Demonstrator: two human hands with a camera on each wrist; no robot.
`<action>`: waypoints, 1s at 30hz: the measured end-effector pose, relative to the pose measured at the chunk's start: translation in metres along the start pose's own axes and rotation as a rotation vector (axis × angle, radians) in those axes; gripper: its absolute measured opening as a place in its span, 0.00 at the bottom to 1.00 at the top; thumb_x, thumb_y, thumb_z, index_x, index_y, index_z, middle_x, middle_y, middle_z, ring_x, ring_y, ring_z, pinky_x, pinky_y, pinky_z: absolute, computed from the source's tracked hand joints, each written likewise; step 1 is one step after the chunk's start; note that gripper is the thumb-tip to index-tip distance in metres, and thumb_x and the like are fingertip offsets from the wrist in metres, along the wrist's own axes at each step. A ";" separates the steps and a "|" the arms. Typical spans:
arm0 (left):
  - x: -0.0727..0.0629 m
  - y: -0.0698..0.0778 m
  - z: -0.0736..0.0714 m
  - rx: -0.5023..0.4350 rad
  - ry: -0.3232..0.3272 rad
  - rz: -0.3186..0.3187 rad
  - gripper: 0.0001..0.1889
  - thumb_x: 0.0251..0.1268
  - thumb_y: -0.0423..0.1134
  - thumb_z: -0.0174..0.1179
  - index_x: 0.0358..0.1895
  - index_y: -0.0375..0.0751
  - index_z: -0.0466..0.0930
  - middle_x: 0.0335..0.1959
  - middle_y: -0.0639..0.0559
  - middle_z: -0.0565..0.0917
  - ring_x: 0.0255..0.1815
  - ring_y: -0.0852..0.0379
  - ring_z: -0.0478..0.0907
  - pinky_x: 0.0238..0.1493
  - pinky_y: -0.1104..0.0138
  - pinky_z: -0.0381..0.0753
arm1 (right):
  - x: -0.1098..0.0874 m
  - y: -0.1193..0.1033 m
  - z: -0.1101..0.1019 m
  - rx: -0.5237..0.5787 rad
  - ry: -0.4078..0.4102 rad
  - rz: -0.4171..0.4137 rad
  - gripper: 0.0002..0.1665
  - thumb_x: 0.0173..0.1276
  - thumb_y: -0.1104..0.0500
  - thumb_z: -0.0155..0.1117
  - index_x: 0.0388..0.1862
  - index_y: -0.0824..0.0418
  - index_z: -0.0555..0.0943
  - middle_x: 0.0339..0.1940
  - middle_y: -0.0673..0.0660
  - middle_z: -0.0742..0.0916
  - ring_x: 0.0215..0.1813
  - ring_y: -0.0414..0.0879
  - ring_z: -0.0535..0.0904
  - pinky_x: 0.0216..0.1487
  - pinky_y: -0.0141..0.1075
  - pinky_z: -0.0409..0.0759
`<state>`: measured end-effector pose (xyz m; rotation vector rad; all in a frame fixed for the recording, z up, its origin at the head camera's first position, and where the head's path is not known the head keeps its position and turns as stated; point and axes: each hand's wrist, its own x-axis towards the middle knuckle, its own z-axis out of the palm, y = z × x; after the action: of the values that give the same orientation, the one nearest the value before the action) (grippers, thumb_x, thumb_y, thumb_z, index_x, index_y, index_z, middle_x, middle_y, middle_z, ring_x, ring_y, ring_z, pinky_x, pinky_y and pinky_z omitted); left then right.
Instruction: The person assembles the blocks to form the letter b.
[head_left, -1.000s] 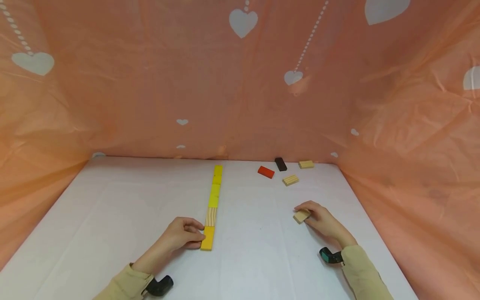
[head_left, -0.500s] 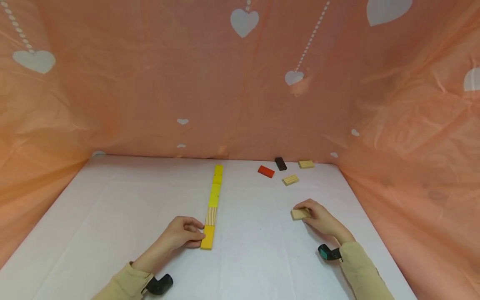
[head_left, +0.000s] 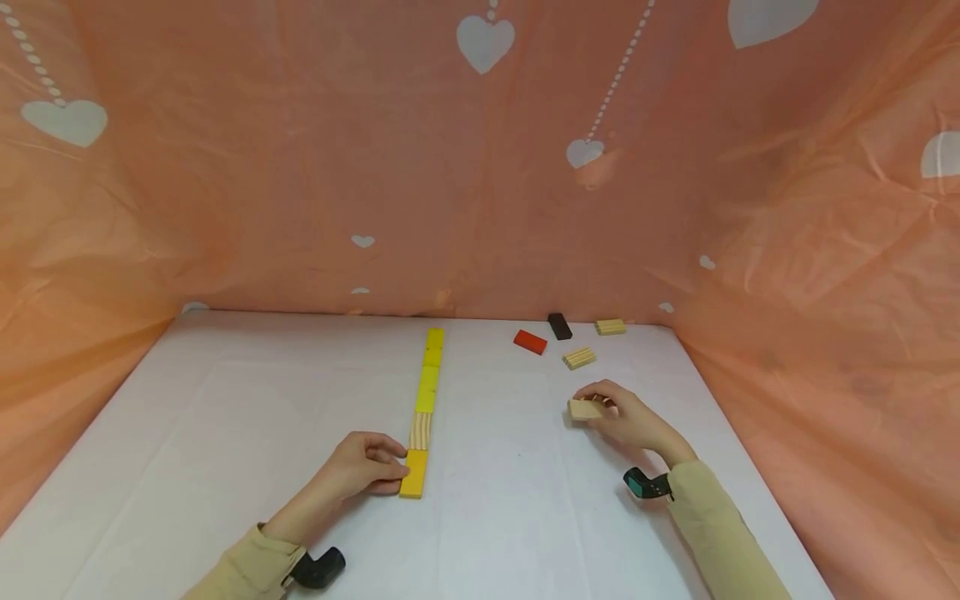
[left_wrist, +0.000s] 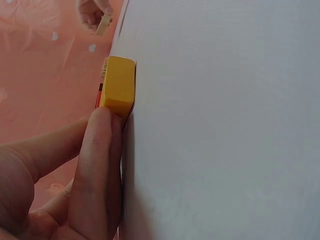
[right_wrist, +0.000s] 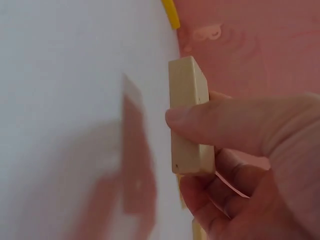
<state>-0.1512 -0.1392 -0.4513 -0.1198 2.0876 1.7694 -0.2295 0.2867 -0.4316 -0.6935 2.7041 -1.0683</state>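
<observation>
Closest is a tan sleeve (head_left: 247, 568) with a black gadget (head_left: 321, 569) at the wrist, over a white table (head_left: 510, 542). Past it, the left hand (head_left: 367, 465) reaches out its fingers, and the tips touch the left side of a dark yellow block (head_left: 414, 476). That block lies flat at the near end of a straight row. Next in the row is a stripy block (head_left: 421, 431). Over on the right, the right hand (head_left: 630, 419) pinches a plain wood block (head_left: 585, 409) up off the table. Bright yellow blocks (head_left: 427, 389) make the far part of the row. Farther back on the right lie a lined block (head_left: 579, 358), a red block (head_left: 530, 342), a black block (head_left: 559, 326) and a pale block (head_left: 611, 327). Behind them hangs a pinkish-orange sheet (head_left: 300, 167) with white hearts (head_left: 485, 43).
</observation>
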 end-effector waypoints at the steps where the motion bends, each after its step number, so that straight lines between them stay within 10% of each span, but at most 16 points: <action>1: 0.000 0.000 0.000 -0.001 -0.001 0.002 0.16 0.52 0.23 0.68 0.44 0.23 0.78 0.27 0.44 0.80 0.28 0.52 0.83 0.33 0.61 0.87 | 0.003 -0.003 0.000 0.000 0.003 -0.005 0.22 0.61 0.69 0.67 0.54 0.57 0.77 0.52 0.54 0.79 0.51 0.51 0.72 0.57 0.50 0.74; 30: 0.000 -0.002 0.003 -0.009 0.019 0.002 0.17 0.51 0.24 0.69 0.45 0.24 0.78 0.27 0.44 0.79 0.27 0.52 0.82 0.33 0.61 0.87 | 0.082 -0.057 0.043 0.105 -0.077 -0.209 0.23 0.57 0.62 0.74 0.51 0.57 0.79 0.45 0.51 0.81 0.48 0.47 0.73 0.53 0.42 0.74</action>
<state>-0.1498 -0.1368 -0.4530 -0.1377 2.0942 1.7862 -0.2681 0.1860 -0.4223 -0.9943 2.5330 -1.1930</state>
